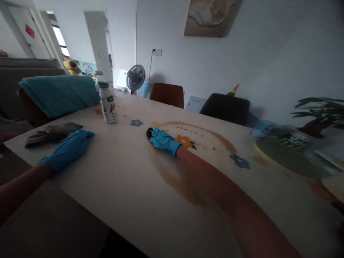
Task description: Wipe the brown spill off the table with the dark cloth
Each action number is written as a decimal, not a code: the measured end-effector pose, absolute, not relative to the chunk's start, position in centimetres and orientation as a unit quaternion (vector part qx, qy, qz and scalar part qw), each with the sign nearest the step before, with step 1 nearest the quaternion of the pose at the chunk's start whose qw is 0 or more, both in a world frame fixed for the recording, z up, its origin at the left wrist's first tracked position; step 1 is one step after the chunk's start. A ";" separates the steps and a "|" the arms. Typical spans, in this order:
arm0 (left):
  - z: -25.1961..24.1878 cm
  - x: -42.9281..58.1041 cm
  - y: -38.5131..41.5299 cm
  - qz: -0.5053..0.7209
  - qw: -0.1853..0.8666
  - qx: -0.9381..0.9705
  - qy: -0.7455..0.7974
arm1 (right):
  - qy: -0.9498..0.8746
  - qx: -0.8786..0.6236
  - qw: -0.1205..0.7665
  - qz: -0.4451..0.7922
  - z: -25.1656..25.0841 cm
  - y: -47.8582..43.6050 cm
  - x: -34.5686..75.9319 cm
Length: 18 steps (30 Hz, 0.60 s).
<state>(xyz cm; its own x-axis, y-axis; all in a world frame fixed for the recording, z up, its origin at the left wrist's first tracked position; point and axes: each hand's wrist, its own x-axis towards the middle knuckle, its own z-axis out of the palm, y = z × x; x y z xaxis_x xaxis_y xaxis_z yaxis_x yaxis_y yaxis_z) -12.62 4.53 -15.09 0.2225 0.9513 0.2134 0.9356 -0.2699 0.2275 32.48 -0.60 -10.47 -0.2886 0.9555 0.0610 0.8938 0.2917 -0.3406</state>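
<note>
My right hand [163, 140], in a blue disposable glove, presses down near the middle of the table, its fingers curled over a small dark brown scrubbing pad [148, 133]. Most of that pad is hidden under the glove, so its exact kind is hard to tell. My left hand [71, 149], gloved the same way, lies with fingers stretched out on the table's left part. Just beyond it is a crumpled grey cloth [51, 133]. The pale tabletop [113, 172] carries printed flowers, lettering and a broad brownish curved band around the right hand.
A white bottle with a green cap [108, 104] stands at the far left, another bottle behind it. A teal towel [61, 94] drapes over a chair. At the right are a potted plant [298, 138] and a round green mat [282, 157]. Chairs and a fan [135, 77] stand beyond.
</note>
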 end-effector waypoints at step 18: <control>-13.7 -12.3 4.5 0.129 0.046 0.780 0.611 | -0.864 -0.455 0.059 0.208 -11.7 -20.2 39.4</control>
